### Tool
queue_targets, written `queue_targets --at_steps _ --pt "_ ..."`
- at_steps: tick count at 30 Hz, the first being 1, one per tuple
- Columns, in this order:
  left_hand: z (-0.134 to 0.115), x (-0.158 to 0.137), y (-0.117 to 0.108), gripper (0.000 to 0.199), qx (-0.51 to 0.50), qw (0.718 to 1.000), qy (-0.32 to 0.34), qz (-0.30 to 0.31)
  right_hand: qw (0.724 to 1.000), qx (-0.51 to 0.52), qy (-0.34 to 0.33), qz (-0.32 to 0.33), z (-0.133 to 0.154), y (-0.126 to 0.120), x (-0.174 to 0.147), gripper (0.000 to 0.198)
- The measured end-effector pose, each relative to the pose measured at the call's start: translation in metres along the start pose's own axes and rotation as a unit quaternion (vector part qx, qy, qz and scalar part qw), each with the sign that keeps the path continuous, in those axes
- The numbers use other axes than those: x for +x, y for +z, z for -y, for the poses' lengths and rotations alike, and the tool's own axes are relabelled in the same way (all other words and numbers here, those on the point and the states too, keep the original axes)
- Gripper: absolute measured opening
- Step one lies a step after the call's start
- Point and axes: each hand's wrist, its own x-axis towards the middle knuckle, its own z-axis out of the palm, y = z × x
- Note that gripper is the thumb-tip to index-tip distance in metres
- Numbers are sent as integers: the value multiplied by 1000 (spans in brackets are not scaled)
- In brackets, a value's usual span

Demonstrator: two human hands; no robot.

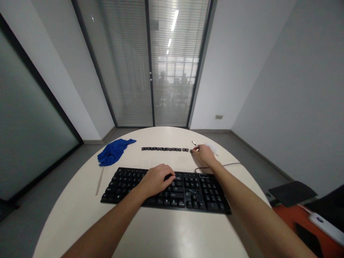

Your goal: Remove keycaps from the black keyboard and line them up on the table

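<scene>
A black keyboard [193, 193] lies across the table in front of me. My left hand [158, 179] rests on its upper middle keys, thumb apart from the bent fingers, holding nothing that I can see. Beyond the keyboard, loose black keycaps [161, 148] form a straight row. At the row's right end, my right hand [204, 154] pinches a small black keycap [191, 151] at table level. A thin silver tool [194, 143] sticks out beside those fingertips; whether the hand grips it too, I cannot make out.
A crumpled blue cloth [115, 152] lies at the left, beside a thin pale stick [100, 182]. Behind my right hand is a clear plastic wrapper [213, 148]. The keyboard's cable [232, 164] runs right. An orange chair [290, 222] with a white power strip [326, 225] stands at lower right.
</scene>
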Motion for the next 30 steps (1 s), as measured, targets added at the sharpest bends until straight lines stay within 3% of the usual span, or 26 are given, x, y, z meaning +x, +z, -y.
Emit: queue_targets --at_steps 21,30 --pt "0 1 0 10 2 1000 1 -4 1000 -8 -14 -8 10 3 -4 31" --pt "0 1 0 11 6 1000 -3 4 1000 -17 -16 8 23 -12 -22 47"
